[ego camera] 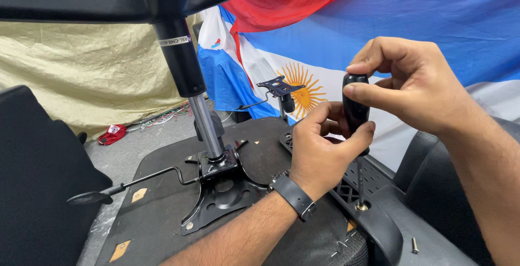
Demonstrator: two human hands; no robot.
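Both hands grip a black-handled screwdriver (356, 113) standing upright at the right of the scene. The left hand (322, 149) wraps the lower part of the handle, fingers curled shut around it, a dark watch (293, 194) on its wrist. The right hand (411, 84) pinches the handle's top between thumb and fingers from above. The thin shaft (360, 182) runs straight down to a screw (361, 207) seated in a round recess of a black plastic armrest bracket (374, 217), which lies along the right edge of an upturned chair seat (157, 212).

In the middle of the seat underside a black metal plate (222, 195) is fixed, a chrome gas cylinder (206, 119) rising from it into a black column (179, 54). A lever (130, 182) sticks out left from the plate. A loose screw (414, 244) lies near right, beside the bracket. A second mechanism plate (280, 87) stands farther off. Flags (379, 22) hang behind; a red cloth (112, 134) lies on the far floor at left.
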